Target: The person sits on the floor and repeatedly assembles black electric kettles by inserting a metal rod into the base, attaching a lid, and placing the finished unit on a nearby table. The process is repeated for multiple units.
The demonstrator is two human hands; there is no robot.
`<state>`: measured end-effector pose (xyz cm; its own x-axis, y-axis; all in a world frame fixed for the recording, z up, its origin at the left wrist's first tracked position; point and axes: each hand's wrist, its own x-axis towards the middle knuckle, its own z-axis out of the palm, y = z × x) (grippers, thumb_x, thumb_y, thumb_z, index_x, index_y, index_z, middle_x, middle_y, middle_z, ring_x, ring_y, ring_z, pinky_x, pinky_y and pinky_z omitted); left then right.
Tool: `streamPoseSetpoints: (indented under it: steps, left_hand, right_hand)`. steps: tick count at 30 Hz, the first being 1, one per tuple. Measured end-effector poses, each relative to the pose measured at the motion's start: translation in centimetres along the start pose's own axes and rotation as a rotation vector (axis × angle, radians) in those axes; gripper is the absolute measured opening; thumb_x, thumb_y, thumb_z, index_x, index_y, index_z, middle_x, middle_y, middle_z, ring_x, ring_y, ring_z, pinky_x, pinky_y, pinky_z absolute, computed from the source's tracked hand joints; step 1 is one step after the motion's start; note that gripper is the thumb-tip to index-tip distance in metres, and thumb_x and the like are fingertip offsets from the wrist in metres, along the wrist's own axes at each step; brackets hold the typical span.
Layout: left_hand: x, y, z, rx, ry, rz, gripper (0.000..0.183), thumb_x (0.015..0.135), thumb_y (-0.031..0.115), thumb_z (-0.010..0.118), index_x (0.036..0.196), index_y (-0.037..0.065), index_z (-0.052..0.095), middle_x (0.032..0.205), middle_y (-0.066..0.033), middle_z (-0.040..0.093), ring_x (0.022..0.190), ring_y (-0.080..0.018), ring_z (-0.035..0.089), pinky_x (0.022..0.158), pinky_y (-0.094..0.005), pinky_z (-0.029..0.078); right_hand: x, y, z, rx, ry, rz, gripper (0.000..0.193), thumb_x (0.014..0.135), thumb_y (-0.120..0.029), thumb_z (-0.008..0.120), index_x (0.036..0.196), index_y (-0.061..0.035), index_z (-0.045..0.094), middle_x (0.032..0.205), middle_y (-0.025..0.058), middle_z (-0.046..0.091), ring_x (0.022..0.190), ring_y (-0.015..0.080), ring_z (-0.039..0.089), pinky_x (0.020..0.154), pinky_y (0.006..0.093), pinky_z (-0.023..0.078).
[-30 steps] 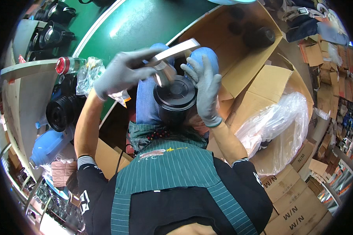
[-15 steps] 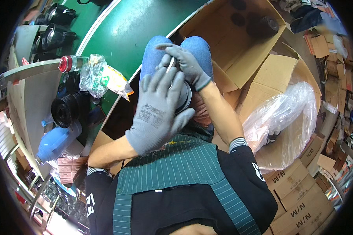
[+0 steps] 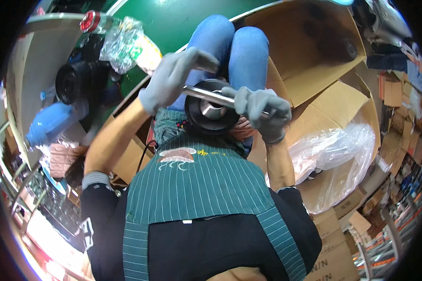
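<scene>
A black round part (image 3: 192, 112) with a shiny metal centre rests at my lap, in front of the green striped apron. Above it, a silver metal rod (image 3: 204, 94) lies slanted across, its left end near my other glove. My right hand (image 3: 265, 111), in a grey glove, is closed around the rod's right part. My left hand (image 3: 178, 77), gloved in grey too, hovers by the rod's left end with fingers stretched out and holding nothing that I can see.
An open cardboard box (image 3: 333, 77) with dark round parts inside stands ahead on the right. Clear plastic film (image 3: 337, 159) spills from a carton nearer me. On the left are a red-capped jar (image 3: 93, 22), a plastic bag (image 3: 126, 44), a black round part (image 3: 70, 83) and a blue bottle (image 3: 49, 124).
My hands have moved apart, the left going left and the right moving right and nearer me. The rod, mostly covered before, now shows lengthwise over the black part. The whole view has shifted.
</scene>
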<state>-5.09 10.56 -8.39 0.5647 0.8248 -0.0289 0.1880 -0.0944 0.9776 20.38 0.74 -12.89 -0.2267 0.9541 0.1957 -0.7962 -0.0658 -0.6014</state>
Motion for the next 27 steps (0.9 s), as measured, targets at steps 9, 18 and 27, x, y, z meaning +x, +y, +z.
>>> streamPoseSetpoints:
  steps: [9,18,27]
  left_hand:
    - [8.9,-3.5,1.7,-0.302,-0.507,-0.249,0.075,0.119,0.051,0.032,0.102,-0.008,0.076,0.097,-0.0181,0.078,0.085,-0.0244,0.076,0.093,-0.0342,0.060]
    - [14.9,-8.1,7.1,0.150,-0.652,0.491,0.037,0.114,0.027,0.050,0.142,0.007,0.064,0.104,-0.0227,0.073,0.098,-0.0401,0.069,0.088,-0.0456,0.056]
    - [15.3,-3.2,11.5,-0.477,-1.100,0.001,0.070,0.114,0.046,0.044,0.076,-0.002,0.077,0.064,-0.0109,0.070,0.061,-0.0213,0.068,0.068,-0.0357,0.057]
  right_hand:
    - [2.6,-4.4,5.3,-1.218,-0.660,-0.002,0.020,0.073,-0.020,0.074,0.060,-0.0118,0.061,0.058,0.0014,0.042,0.071,0.0229,0.054,0.116,0.0588,0.048]
    - [6.4,-1.9,9.1,-1.295,-1.044,0.472,0.025,0.084,-0.030,0.069,0.069,-0.0101,0.068,0.062,0.0064,0.059,0.065,0.0237,0.058,0.071,0.0407,0.050]
    - [9.4,4.9,10.3,-1.283,-0.990,0.198,0.024,0.083,-0.028,0.068,0.083,-0.0047,0.074,0.072,0.0084,0.067,0.065,0.0264,0.063,0.064,0.0426,0.051]
